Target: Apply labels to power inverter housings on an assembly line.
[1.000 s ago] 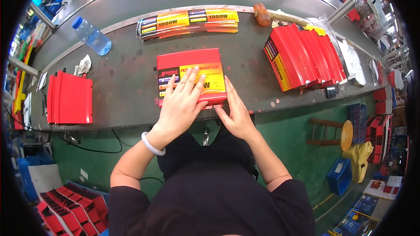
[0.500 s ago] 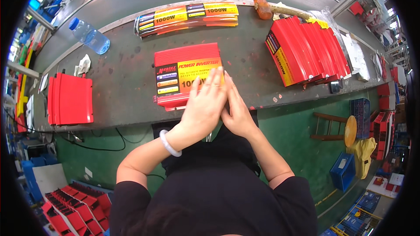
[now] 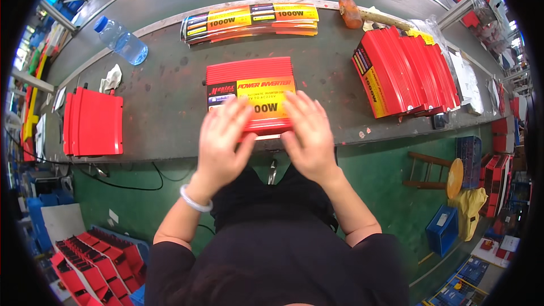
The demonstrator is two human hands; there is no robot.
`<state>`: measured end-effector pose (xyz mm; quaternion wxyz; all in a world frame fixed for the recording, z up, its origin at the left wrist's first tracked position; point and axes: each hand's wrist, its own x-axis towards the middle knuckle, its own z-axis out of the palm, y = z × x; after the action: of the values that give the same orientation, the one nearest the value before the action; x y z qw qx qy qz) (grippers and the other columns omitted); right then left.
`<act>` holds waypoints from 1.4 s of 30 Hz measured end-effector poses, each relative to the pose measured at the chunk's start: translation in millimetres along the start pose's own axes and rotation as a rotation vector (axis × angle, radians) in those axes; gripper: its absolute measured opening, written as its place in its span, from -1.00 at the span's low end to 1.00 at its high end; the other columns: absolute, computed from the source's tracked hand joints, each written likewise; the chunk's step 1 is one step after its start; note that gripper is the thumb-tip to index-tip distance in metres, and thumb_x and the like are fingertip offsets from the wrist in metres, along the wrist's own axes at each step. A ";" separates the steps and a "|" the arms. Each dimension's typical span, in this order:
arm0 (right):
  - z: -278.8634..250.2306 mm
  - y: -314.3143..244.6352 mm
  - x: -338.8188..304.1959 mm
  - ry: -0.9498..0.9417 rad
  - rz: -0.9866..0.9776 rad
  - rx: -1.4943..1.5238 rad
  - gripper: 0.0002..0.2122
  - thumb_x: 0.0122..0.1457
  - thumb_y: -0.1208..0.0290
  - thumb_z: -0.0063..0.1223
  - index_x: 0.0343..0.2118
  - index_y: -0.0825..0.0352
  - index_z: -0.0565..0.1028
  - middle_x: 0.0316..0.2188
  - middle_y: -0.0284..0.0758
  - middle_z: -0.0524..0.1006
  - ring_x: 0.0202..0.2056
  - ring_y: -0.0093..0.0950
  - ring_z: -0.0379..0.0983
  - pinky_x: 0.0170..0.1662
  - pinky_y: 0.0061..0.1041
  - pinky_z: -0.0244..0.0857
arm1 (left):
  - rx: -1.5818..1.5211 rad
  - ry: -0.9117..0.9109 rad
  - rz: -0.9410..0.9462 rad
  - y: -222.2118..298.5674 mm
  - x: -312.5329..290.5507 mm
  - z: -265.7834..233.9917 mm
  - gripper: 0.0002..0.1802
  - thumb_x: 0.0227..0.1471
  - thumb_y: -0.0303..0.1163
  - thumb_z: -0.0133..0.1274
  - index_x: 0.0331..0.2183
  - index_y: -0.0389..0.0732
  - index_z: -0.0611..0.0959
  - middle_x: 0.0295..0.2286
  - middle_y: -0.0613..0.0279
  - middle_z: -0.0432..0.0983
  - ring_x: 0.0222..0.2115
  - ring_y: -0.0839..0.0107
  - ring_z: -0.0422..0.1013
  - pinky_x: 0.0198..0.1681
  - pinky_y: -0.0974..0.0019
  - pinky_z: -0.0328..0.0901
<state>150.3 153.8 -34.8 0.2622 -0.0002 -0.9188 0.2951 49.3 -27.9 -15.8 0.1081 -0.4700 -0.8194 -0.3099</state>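
Observation:
In front of me a red ribbed metal inverter case (image 3: 249, 68) lies flat on the dark workbench. A yellow, black and red label (image 3: 266, 99) covers much of its top. My left hand (image 3: 222, 143) is over the case's near left part, fingers stretched out and thumb apart. On the near right side, my right hand (image 3: 310, 139) has its fingers extended over the label's edge and its thumb near the front rim. Neither hand grips anything. Whether the fingertips press on the label or hover just above it, I cannot tell.
A stack of printed labels (image 3: 249, 21) lies beyond the case. Several labelled red cases (image 3: 405, 73) lean together at right, near an orange-headed mallet (image 3: 351, 14). Plain red panels (image 3: 93, 123), crumpled tissue (image 3: 111, 79) and a water bottle (image 3: 122, 41) are at left. A stool (image 3: 453, 177) stands right.
My hands were together over the label's right side. Now they are apart, the left moved to the left and nearer me, exposing the label's middle. The whole view has shifted slightly.

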 end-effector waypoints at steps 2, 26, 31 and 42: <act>6.0 -25.0 15.7 -0.186 -0.085 -0.102 -0.46 0.16 0.16 0.01 0.15 0.37 0.30 0.21 -0.19 0.25 0.24 -0.21 0.13 0.27 -0.12 -0.13 | 0.093 -0.077 -0.098 -13.9 -2.2 -8.1 -0.50 0.07 -0.34 -0.01 0.07 -0.26 0.45 0.15 0.10 0.26 0.21 0.14 0.12 0.23 -0.04 -0.08; 14.7 66.6 42.5 0.025 0.543 0.377 -0.62 0.37 0.24 -0.25 0.11 0.39 0.34 -0.10 -0.31 0.44 -0.04 -0.54 0.30 0.08 -0.56 0.14 | -0.333 0.073 -0.548 -86.5 -1.0 7.8 -0.44 0.23 -0.06 -0.18 -0.04 -0.40 0.48 -0.01 -0.01 0.36 0.05 0.10 0.26 0.11 0.21 0.15; 24.5 34.9 59.6 -0.088 0.460 0.011 -0.21 0.10 -0.03 0.10 0.17 0.56 0.14 -0.01 -0.07 0.35 0.00 -0.21 0.34 0.06 -0.32 0.24 | -0.162 0.005 -0.600 -72.1 7.7 9.1 -0.18 0.01 0.12 0.05 0.06 -0.39 0.40 0.03 -0.11 0.29 0.09 0.06 0.23 0.13 0.15 0.15; 16.3 48.7 64.0 -0.085 0.317 -0.057 -0.63 0.19 0.21 0.01 -0.02 0.33 0.39 -0.25 -0.15 0.41 -0.19 -0.19 0.42 -0.10 -0.30 0.32 | -0.142 0.016 -0.551 -71.6 7.0 14.2 -0.17 -0.09 0.08 0.17 0.11 -0.23 0.40 0.01 -0.04 0.28 0.07 0.07 0.22 0.12 0.10 0.13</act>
<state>79.7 195.1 -41.6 0.1732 -0.1402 -0.9255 0.3061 -12.8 -40.5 -52.8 -0.0069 -0.2333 -0.8916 -0.3880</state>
